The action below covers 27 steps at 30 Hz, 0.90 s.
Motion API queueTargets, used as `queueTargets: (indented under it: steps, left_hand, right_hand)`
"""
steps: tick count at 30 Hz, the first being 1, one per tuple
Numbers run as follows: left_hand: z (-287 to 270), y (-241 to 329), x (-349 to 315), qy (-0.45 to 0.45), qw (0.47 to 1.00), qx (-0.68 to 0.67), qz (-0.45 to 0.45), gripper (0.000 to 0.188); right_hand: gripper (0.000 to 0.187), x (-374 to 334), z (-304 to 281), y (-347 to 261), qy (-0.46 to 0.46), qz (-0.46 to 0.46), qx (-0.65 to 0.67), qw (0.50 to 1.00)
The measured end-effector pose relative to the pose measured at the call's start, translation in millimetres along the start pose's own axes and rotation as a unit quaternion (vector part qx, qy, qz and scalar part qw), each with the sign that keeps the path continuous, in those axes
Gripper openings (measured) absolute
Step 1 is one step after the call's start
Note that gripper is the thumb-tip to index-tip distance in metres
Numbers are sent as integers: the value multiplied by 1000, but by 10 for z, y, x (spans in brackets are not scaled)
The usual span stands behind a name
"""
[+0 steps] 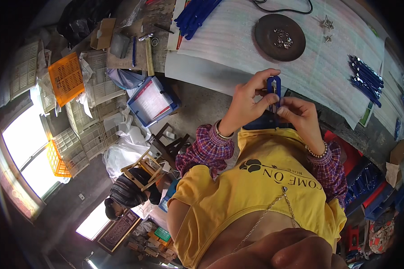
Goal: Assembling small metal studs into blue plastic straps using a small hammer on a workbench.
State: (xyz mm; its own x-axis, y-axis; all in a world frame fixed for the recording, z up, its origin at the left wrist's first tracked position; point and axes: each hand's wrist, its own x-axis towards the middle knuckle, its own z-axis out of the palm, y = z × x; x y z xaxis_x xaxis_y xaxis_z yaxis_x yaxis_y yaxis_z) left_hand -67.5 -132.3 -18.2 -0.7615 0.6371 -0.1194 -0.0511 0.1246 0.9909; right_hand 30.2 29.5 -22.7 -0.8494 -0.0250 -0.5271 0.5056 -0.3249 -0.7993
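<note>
Just off the near edge of the worktable, both my hands meet on a narrow blue piece (278, 82) with a rounded, looped top end and a metal-looking strip inside. My left hand (247, 101) pinches its upper part between thumb and fingers. Lower down, the thumb and fingertips of my right hand (302, 115) are closed on the same piece; its lower end is partly hidden by them. Beyond my hands, a round dark dish (265, 42) holds many tiny shiny metal parts (283, 39).
White sheeting (211, 67) covers the worktable. Blue strips (195, 17) lie at the far left, more blue pieces (366, 80) at the right, star-like metal bits (328, 22) behind. Left stand a hammer (149, 56), a blue crate (153, 102) and an orange crate (66, 78). Another person (130, 190) sits lower left.
</note>
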Motion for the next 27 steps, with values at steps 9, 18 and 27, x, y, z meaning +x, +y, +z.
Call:
queueTargets:
  steps: [9,18,27]
  left_hand:
    - [73,135,-59,7,989,130,72,62]
    - [88,167,-71,-18,986,147,76,63]
    - [159,114,-25,-42,990,103,90,63]
  right_hand:
    - [28,134,-96,-166,-27,-76,18,997]
    - [21,51,-57,-262,-7,-95,-32,995]
    - [16,-37,-112,-302,19,-93,61,994]
